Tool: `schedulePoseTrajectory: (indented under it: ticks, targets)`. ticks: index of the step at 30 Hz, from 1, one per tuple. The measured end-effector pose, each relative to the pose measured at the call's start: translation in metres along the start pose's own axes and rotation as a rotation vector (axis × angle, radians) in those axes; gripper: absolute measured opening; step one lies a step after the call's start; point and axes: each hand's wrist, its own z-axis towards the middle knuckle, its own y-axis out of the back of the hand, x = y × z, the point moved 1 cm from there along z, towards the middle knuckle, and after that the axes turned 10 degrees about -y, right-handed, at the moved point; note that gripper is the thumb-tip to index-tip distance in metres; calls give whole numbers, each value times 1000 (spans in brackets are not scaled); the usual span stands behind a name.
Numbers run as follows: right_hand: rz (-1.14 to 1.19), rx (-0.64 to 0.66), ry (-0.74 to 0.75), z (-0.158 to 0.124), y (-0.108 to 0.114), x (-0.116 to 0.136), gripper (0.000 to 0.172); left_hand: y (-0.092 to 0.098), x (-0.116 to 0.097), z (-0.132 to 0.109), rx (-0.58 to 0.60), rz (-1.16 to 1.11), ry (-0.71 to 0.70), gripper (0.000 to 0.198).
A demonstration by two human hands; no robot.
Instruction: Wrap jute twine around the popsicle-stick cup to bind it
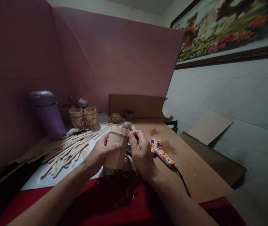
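Observation:
My left hand is wrapped round a cup made of upright wooden craft sticks, tilted slightly over the near side of the table. A band of jute twine runs around the cup just below its rim. At the cup's right edge, thumb and forefinger of my right hand are pinched together on the twine; the strand between the fingertips is mostly hidden. Behind the rim shows a small twine ball. Loose strands hang under the cup, partly covered by my hands.
Many craft sticks lie fanned on white paper to the left. Beyond them stand twine-trimmed stick cups and a purple bottle. A larger twine ball and small pot sit behind. A flowered glue gun rests on cardboard, its cord trailing nearer.

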Motion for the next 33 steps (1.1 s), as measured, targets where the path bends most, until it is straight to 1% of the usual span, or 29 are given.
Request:
schedulePoseTrajectory:
  ticks: [2,5,7,9,12,15,17,22,24,26,31,33]
  targets:
    - [35,-35,-11,2,0,-2,22,-1,-2,-1,4,-59,25,50]
    - [162,-118,-30,6,1,-4,22,-2,-5,-3,-7,-121,68,47]
    - [260,-144,-14,7,1,-4,19,-3,-7,-4,-3,-157,91,46]
    - [297,-149,24,6,1,-4,14,-3,-9,-4,4,-186,102,46]
    - [178,-141,118,0,2,-2,7,-3,-11,-4,-3,-199,120,45]
    - [15,-129,253,-5,3,0,12,-2,-11,-5,-28,-213,149,46]
    - [-39,-123,317,-7,3,2,13,-3,-11,-5,-28,-239,163,47]
    - [-144,-152,379,-7,1,4,10,-5,-9,-5,-3,-256,147,45]
    - [-177,-148,376,-7,1,4,7,-6,-8,-5,8,-220,117,48]
    - [-184,-138,355,-6,2,4,8,-6,-7,-5,18,-194,99,50]
    - [-109,-82,225,-6,2,4,15,-6,-3,-5,38,-181,141,51]
    - [-55,-94,169,-6,1,3,16,-5,-2,-4,33,-117,98,53]
